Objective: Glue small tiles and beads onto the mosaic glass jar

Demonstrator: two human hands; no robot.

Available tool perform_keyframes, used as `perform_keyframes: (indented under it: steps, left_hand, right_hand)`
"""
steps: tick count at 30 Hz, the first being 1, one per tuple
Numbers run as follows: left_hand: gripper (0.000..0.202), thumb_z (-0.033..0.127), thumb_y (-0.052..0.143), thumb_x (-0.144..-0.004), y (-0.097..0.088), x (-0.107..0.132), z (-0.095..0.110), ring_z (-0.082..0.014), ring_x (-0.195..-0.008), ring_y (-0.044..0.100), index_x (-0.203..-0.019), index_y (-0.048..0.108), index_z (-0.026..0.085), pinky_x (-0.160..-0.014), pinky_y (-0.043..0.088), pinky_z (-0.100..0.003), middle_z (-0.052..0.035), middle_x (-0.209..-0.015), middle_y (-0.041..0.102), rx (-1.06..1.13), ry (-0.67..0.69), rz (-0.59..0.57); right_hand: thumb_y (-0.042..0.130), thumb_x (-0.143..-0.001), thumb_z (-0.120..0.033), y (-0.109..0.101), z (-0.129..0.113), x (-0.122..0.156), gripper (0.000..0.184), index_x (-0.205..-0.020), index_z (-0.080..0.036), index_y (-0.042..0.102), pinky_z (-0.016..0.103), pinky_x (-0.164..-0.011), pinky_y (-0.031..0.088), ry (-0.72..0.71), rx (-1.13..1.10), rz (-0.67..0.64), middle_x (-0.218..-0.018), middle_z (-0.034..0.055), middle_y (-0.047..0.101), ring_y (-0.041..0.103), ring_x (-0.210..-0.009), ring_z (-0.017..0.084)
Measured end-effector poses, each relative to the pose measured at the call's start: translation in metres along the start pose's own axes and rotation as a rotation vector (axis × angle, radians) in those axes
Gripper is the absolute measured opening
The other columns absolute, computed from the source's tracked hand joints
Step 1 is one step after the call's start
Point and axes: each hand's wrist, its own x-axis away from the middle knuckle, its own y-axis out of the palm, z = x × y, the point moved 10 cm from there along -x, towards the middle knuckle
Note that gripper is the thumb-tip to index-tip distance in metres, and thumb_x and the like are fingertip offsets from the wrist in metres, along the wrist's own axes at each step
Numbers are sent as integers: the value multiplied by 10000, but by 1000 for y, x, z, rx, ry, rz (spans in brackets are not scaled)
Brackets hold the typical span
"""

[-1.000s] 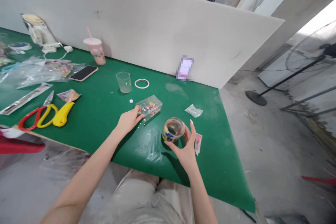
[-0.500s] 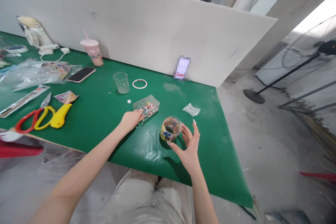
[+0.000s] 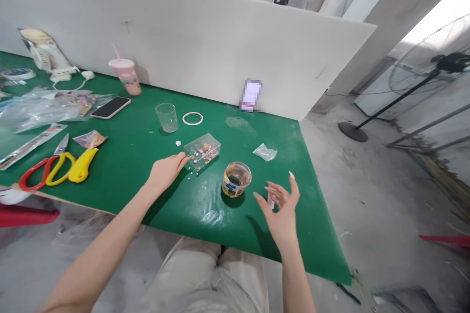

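My left hand point(image 3: 169, 168) is at the near left corner of a clear plastic box point(image 3: 215, 139) with small coloured mosaic tiles point(image 3: 204, 152) inside. Its thumb and forefinger are pinched together; whatever is between them is too small to make out. A few loose bits lie on the table just below the box. To the right stands a glass cup point(image 3: 237, 181), upright, with coloured tiles around its outside. Beside the cup, not touching it, my right hand point(image 3: 282, 205) is open with fingers spread. Behind those fingers a small white object point(image 3: 270, 201) is partly hidden.
On the green table point(image 3: 293, 244) stand a clear cup point(image 3: 167, 118), a white ring point(image 3: 193, 118) and a pink tumbler point(image 3: 127, 76). Scissors point(image 3: 35, 173), a yellow-handled tool point(image 3: 82, 166) and a phone point(image 3: 111, 107) lie left. A plastic wrapper point(image 3: 265, 152) lies right. A white partition point(image 3: 201, 44) borders the back.
My right hand has let go of the tiled glass cup and moved right, away from it. My left hand has drawn back slightly left from the box.
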Motion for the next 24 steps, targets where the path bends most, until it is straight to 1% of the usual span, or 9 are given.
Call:
perform_keyframes:
  steps: [2,4,7,10,13,15,17,20,24]
  left_hand:
    - [359,429,415,-943,-5,16,-4,-142,-580,478,-661,391,208,-554,328,-236,22,-582,420,181,-38,9]
    - [439,533,272,-954,1,36,1,-111,-475,358,-647,317,222,-493,284,-223,51,-532,328,394,-65,-30]
    - [510,670,134,-910,25,68,30,-85,-393,183,-650,236,243,-420,249,-213,98,-482,201,699,-83,-176]
    - [539,719,200,-887,52,97,72,-69,-375,141,-656,280,239,-395,259,-201,117,-451,190,899,-83,-318]
    - [557,736,410,-835,80,118,113,-41,-350,100,-650,315,219,-367,185,-173,130,-416,206,1362,-172,-495]
    - [559,708,591,-752,91,124,120,-28,-353,153,-656,370,204,-367,189,-155,128,-425,267,1563,-292,-444]
    - [542,682,701,-662,93,126,114,-39,-413,331,-719,474,193,-408,291,-149,98,-503,409,1591,-379,-275]
    - [558,683,729,-615,86,126,109,-102,-628,535,-834,567,196,-559,435,-192,35,-685,561,1550,-334,-69]
    - [543,698,707,-627,83,126,114,-127,-654,528,-777,590,190,-594,432,-232,16,-697,568,1506,-236,-38]
  right_hand:
    - [618,-785,-587,-32,17,-5,837,-1430,-171,284,343,-672,553,115,208,122,-980,93,677,676,-791,215]
    - [587,-798,-601,-48,25,-9,583,-1148,-134,580,316,-540,483,177,304,98,-704,52,658,608,-558,199]
    - [617,-781,-593,-39,14,-4,414,-756,-185,678,288,-488,435,163,293,-72,-527,16,605,552,-469,175]
    - [579,-852,-519,-2,-29,17,333,-865,-218,722,298,-597,531,0,145,-218,-707,37,704,638,-602,183]
    - [506,-933,-345,37,-81,47,317,-1202,-280,659,376,-903,553,-306,9,-297,-1180,77,689,649,-1097,235]
    - [467,-955,-281,55,-93,61,413,-1361,-309,535,413,-1016,504,-392,30,-330,-1373,66,580,547,-1270,237]
    - [456,-964,-267,65,-92,69,463,-1424,-321,456,451,-1059,472,-429,78,-358,-1439,62,521,495,-1325,246]
    - [476,-963,-290,66,-88,73,509,-1463,-322,390,493,-1068,459,-471,135,-390,-1458,71,500,474,-1341,264]
    - [487,-960,-319,65,-86,77,529,-1475,-306,369,501,-1054,468,-495,175,-427,-1445,84,512,486,-1327,266]
